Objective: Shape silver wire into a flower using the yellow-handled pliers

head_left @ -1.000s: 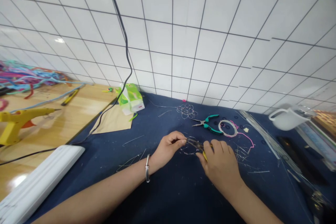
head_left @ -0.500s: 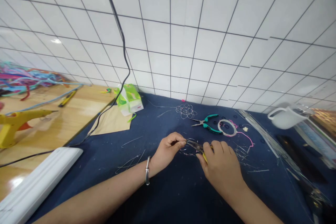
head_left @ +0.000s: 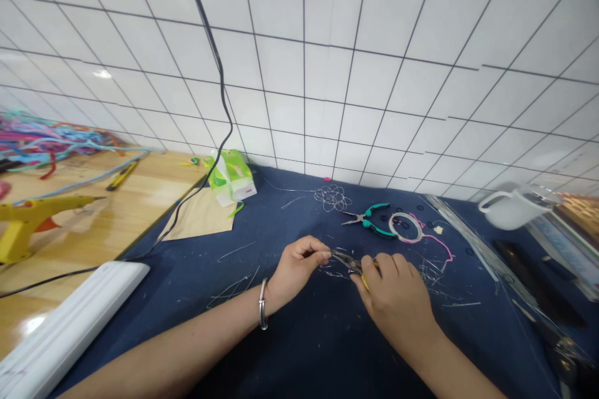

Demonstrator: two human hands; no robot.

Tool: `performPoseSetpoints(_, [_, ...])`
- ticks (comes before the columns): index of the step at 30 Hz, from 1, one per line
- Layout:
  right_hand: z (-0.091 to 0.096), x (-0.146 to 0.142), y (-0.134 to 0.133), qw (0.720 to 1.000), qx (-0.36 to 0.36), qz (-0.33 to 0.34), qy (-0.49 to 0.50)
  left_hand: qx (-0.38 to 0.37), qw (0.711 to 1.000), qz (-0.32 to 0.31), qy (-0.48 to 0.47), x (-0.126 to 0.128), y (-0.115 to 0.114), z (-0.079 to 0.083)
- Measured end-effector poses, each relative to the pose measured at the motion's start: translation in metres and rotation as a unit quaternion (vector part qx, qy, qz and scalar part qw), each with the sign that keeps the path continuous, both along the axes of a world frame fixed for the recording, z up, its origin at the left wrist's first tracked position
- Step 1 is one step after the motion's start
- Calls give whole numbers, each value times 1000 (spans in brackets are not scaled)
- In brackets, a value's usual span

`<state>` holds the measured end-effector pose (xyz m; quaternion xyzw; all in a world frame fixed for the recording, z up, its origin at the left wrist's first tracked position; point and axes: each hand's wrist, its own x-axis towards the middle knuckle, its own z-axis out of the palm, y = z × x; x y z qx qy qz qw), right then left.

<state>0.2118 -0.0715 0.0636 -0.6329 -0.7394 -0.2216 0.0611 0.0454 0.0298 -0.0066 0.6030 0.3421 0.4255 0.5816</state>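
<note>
My right hand [head_left: 397, 290] is closed round the yellow handles of needle-nose pliers [head_left: 349, 261], whose jaws point left. Thumb and fingertips of my left hand [head_left: 302, 265] are pinched together at the tip of those jaws, on what looks like a thin wire; most of it is hidden by the fingers. Bits of bent wire [head_left: 333, 274] show just below the jaws. Beyond my hands lie a flower-shaped wire piece [head_left: 332, 197] and a second pair of pliers [head_left: 374, 220] with teal handles.
Right of the teal pliers are a white ring [head_left: 405, 227] and a pink cord [head_left: 442, 243]. A white mug [head_left: 505, 209] stands far right. On the left are a white power strip [head_left: 79, 327], a yellow glue gun [head_left: 32, 221], a green packet [head_left: 231, 177] and loose wires [head_left: 233, 287].
The pliers' handles appear turned very slightly in my right hand. Otherwise both hands keep almost the same place.
</note>
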Motion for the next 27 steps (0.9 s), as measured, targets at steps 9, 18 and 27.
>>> performPoseSetpoints(9, [3, -2, 0, 1000, -7, -5, 3, 0, 1000, -2, 7, 2, -3, 3])
performPoseSetpoints(18, [17, 14, -1, 972, -36, 60, 226, -32, 998, 0, -49, 2, 1, 6])
performPoseSetpoints(27, [-2, 0, 22, 918, -77, 44, 387, -43, 996, -47, -64, 2, -5, 6])
